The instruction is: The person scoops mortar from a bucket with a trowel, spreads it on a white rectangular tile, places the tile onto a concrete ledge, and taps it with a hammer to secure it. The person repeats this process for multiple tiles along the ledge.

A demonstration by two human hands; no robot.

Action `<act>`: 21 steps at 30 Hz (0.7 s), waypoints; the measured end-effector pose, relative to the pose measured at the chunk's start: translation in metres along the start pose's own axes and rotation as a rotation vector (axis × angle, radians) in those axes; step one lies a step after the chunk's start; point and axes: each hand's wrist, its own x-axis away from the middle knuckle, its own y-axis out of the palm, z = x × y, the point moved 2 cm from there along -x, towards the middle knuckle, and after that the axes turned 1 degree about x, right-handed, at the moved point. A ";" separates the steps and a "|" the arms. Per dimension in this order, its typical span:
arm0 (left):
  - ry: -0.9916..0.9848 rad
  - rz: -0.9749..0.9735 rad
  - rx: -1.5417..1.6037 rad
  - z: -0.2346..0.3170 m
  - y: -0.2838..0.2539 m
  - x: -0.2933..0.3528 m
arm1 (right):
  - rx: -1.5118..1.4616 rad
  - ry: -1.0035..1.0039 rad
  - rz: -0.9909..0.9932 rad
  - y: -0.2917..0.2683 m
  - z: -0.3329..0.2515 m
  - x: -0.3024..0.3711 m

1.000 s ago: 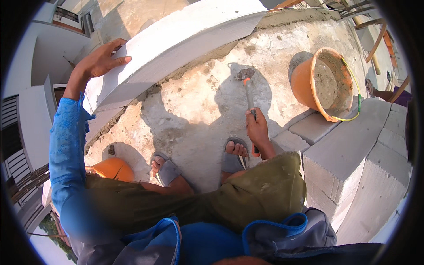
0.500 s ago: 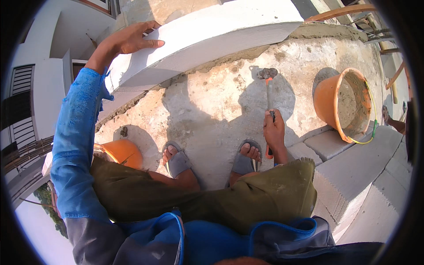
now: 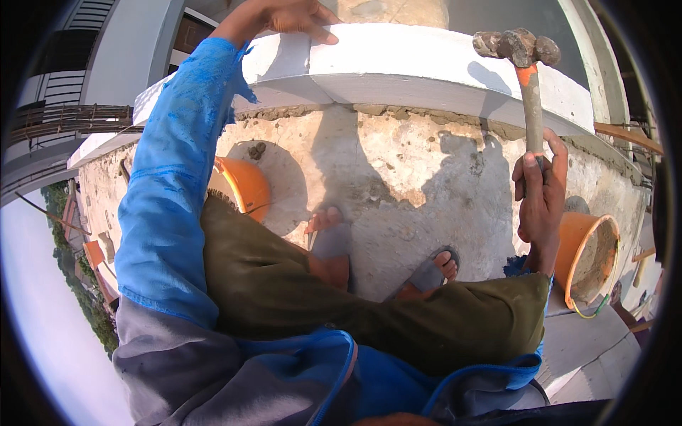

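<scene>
My right hand [image 3: 541, 195] grips a hammer [image 3: 531, 103] by the lower end of its handle. The hammer stands nearly upright, with its worn, mortar-crusted head raised in front of the white block row. My left hand [image 3: 302, 17] reaches forward to the top of a white concrete block [image 3: 398, 51], thumb and fingers apart, and holds nothing. Its fingertips lie at the block's far upper edge, close to a joint with the neighbouring block [image 3: 266, 60]. A bed of grey mortar [image 3: 440, 119] shows along the foot of the blocks.
An orange bucket [image 3: 245, 186] stands left of my feet. Another orange bucket [image 3: 591, 259], with grey mortar inside, sits at the right beside stacked pale blocks [image 3: 579, 348]. My sandalled feet rest on a rough, mortar-spotted concrete floor [image 3: 383, 241]. A wooden piece [image 3: 629, 137] juts out at the right end.
My right hand has lifted the hammer up from low over the floor toward the block row. My left hand has moved right along the blocks. The view has turned and shifted.
</scene>
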 end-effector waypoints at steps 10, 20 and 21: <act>0.258 -0.086 0.180 -0.013 -0.013 0.023 | 0.461 -0.357 -0.447 0.098 -0.102 -0.090; 0.062 -0.049 0.310 0.001 -0.003 0.002 | 0.678 -0.382 -0.405 0.108 -0.098 -0.096; 0.044 -0.043 0.316 -0.018 0.007 -0.008 | 0.661 -0.287 -0.468 0.118 -0.104 -0.097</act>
